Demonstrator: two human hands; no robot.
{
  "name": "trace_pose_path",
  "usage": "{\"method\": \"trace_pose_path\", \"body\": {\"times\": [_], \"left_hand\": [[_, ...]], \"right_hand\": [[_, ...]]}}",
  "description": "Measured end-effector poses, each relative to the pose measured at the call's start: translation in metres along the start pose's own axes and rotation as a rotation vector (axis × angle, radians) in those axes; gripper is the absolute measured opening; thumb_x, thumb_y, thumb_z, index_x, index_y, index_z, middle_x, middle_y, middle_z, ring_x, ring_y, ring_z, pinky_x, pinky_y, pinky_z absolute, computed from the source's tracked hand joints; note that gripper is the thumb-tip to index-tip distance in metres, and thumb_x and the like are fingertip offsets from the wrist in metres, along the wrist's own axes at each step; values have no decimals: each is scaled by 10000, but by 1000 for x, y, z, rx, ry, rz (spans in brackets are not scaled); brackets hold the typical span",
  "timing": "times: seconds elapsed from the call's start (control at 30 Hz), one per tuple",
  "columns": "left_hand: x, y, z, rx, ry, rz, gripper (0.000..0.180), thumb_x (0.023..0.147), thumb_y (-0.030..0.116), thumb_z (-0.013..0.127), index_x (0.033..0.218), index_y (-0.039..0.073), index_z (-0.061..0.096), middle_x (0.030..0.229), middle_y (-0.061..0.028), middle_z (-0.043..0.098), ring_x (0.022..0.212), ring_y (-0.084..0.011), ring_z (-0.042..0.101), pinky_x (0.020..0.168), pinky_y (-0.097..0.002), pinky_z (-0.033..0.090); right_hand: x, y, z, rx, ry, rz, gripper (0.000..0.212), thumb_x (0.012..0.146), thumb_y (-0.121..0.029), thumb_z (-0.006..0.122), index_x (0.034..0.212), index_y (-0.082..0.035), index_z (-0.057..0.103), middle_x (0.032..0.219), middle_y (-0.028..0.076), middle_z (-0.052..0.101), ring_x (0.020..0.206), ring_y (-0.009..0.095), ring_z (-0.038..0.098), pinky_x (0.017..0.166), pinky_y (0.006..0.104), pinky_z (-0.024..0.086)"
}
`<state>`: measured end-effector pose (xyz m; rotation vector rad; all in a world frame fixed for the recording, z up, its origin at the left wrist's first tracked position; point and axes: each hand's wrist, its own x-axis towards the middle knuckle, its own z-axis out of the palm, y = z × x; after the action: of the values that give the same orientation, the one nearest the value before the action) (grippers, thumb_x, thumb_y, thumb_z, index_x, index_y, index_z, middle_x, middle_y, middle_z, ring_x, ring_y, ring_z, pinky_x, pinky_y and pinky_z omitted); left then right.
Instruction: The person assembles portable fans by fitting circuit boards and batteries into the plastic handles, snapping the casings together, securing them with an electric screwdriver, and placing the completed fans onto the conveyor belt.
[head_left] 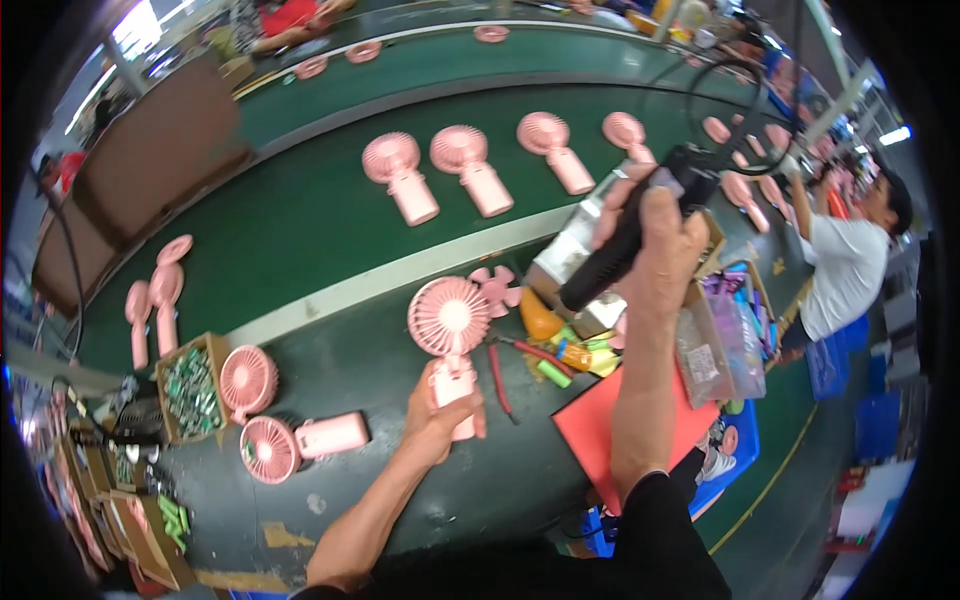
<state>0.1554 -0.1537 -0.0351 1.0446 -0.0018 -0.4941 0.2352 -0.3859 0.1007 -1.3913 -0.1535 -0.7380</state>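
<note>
We have the pink handheld fan (449, 316) in our left hand (436, 412), low over the middle of the surface (390, 510). Its fingers are closed round the handle, the thumb lies across it, and the round grille points away from us. Our right hand (662, 240) is wrapped firmly about a black tool (615, 255), raised to the right of the fan and tilted, its lower end toward our left and apart from the fan.

Just beside the grille we see a loose pink fan blade (495, 291); red-handled pliers (502, 382) lie to the right of the handle, with a green cylinder (553, 374) near them. Under our right forearm is a flat red sheet (588, 430). To our left, another pink fan (270, 450) lies on its side near a round pink fan head (249, 380) and a cardboard box (216, 352) of small green parts. Beyond, four pink fans (486, 188) are spread along the green belt (300, 215).
</note>
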Motion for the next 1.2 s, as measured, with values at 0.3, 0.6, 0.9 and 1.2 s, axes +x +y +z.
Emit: {"method": "trace_pose_path", "body": {"times": [0.3,0.6,0.9,1.2], "left_hand": [[2,6,-2,-128,7,-62,392,805,-27,613,1143,7,419,779,-113,553,553,-207,593,461,-356,513],[2,6,-5,-202,14,-73,406,805,-35,605,1159,30,418,788,-111,568,570,-204,600,471,-356,522],[1,5,-7,-209,3,-77,396,804,-32,607,1146,33,419,787,-104,566,564,-197,595,461,-349,514],[-1,2,-9,-243,56,-48,409,800,-84,583,1153,57,432,783,-101,571,523,-210,594,432,-354,497]], "right_hand": [[-41,-11,41,403,-176,67,659,913,-602,489,1183,-2,457,867,112,559,604,180,564,522,303,482],[-62,-9,61,273,-254,50,653,809,-461,721,1157,24,456,863,141,578,611,201,616,559,329,560],[-67,2,67,304,-245,83,594,808,-369,745,1132,48,473,862,158,587,620,208,627,557,330,560],[-74,6,75,170,-256,146,319,771,-58,540,1073,35,495,804,142,581,603,198,592,587,342,556]]}}
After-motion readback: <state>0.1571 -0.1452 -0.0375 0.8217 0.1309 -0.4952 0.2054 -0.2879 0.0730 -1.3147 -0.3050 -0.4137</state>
